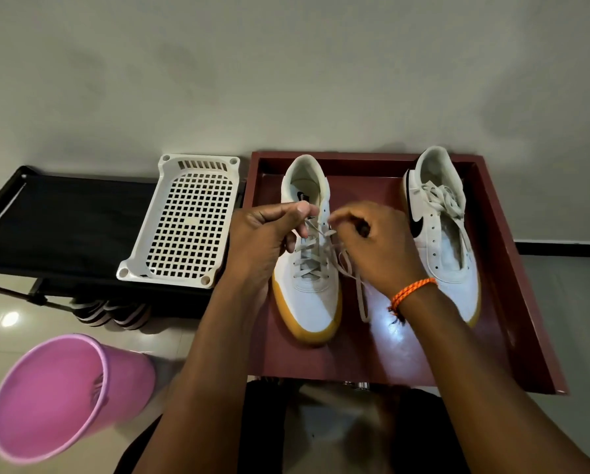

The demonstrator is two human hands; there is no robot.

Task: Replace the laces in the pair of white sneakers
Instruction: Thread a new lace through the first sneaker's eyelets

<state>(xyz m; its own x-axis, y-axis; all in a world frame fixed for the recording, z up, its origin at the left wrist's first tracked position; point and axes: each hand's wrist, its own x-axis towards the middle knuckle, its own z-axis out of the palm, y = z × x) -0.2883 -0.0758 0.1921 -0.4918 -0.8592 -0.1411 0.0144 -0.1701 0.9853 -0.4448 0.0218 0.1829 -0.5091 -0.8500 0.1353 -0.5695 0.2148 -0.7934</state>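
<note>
- Sneakers sit side by side on a dark red tray (pixel 512 268), heels toward twelve o'clock, toes toward six.
- Left sneaker (pixel 312 302) stands at the tray's centre, white upper, tan sole, laced across its lower eyelets only.
- Left hand (pixel 266 241) comes in from seven o'clock, fingers curled, thumb and forefinger pinching one end of the lace (pixel 312 256) just above the tongue.
- Right hand (pixel 375 248) reaches in from five o'clock, fingers curled over the sneaker's right eyelet row, pinching the other strand of that lace.
- A loose tail of the lace hangs off the sneaker's right side and trails down onto the tray toward six o'clock.
- An orange cord bracelet (pixel 411 291) wraps the right wrist.
- Right sneaker (pixel 447 234) rests at three o'clock on the tray, apart from both hands, black swoosh on its side, most eyelets bare.
- A loose bundle of lace (pixel 440 198) lies piled on that sneaker near its heel opening.
- A white plastic basket (pixel 184 224), all grid holes, lies at nine o'clock just beside the tray, resting on a black rack (pixel 67 220).
- A pink bucket (pixel 57 398) lies tipped at seven o'clock on the floor, mouth facing the camera.
</note>
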